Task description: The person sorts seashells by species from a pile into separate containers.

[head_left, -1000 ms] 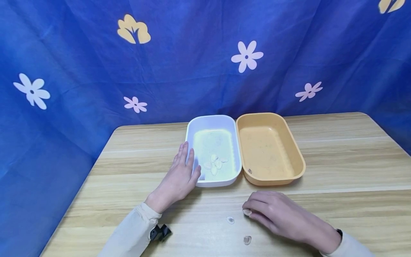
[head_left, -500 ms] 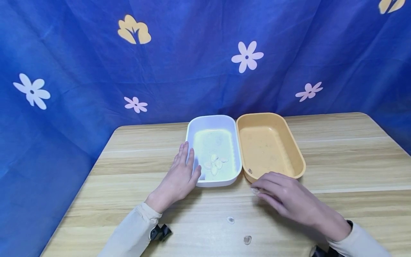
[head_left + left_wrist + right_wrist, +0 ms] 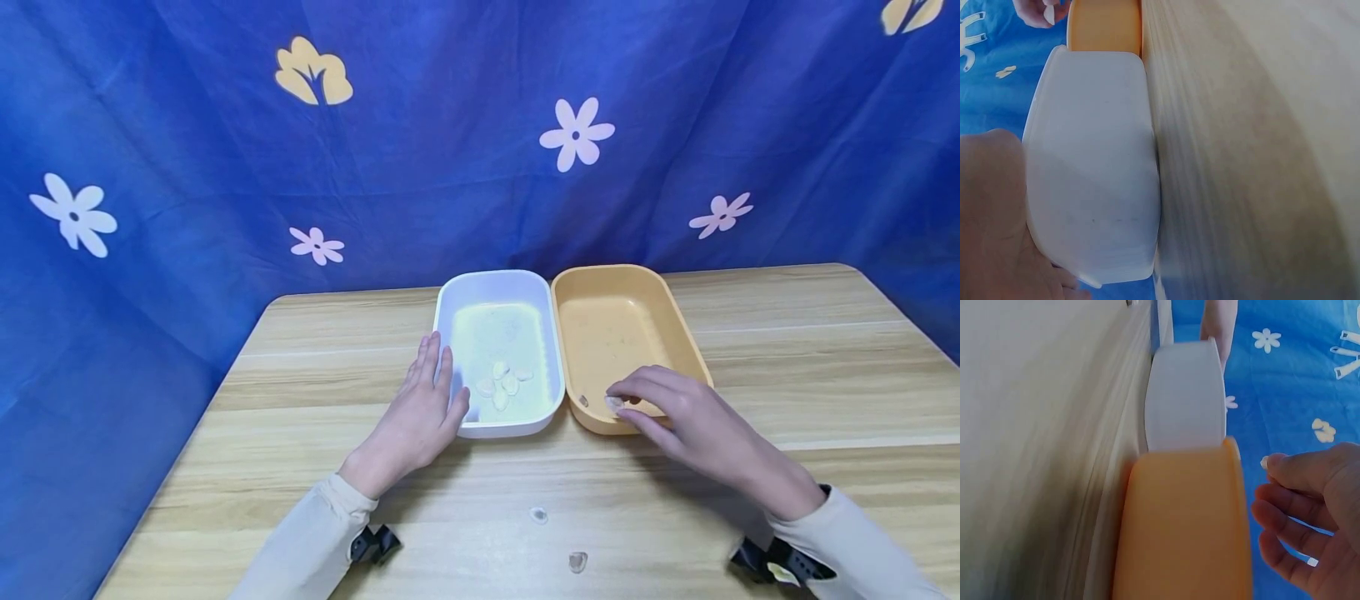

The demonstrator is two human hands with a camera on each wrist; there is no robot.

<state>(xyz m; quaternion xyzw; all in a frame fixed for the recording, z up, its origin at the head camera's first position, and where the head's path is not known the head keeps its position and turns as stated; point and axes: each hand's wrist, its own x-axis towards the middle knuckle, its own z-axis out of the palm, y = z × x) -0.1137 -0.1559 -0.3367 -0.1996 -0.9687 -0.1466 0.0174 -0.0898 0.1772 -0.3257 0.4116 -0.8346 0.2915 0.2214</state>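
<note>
My right hand (image 3: 690, 429) is over the near edge of the orange tub (image 3: 611, 333), pinching a small pale shell (image 3: 614, 404) between thumb and fingers. A sliver of that shell (image 3: 1264, 462) also shows in the right wrist view. My left hand (image 3: 416, 412) lies against the left side of the white tub (image 3: 498, 431) with its fingers fairly straight. Several pale oval shells (image 3: 500, 398) lie inside the white tub. One small brownish shell (image 3: 583, 401) is in the orange tub's near left corner. Whether more lie under my right hand is hidden.
Two loose shells, a pale one (image 3: 538, 515) and a greyish one (image 3: 577, 562), lie on the wooden table (image 3: 300, 467) in front of the tubs. The tubs stand side by side. Behind the table hangs a blue flowered cloth (image 3: 450, 125).
My right hand has moved forward and up from the table to over the orange tub, carrying the pinched shell. The left hand has stayed against the white tub.
</note>
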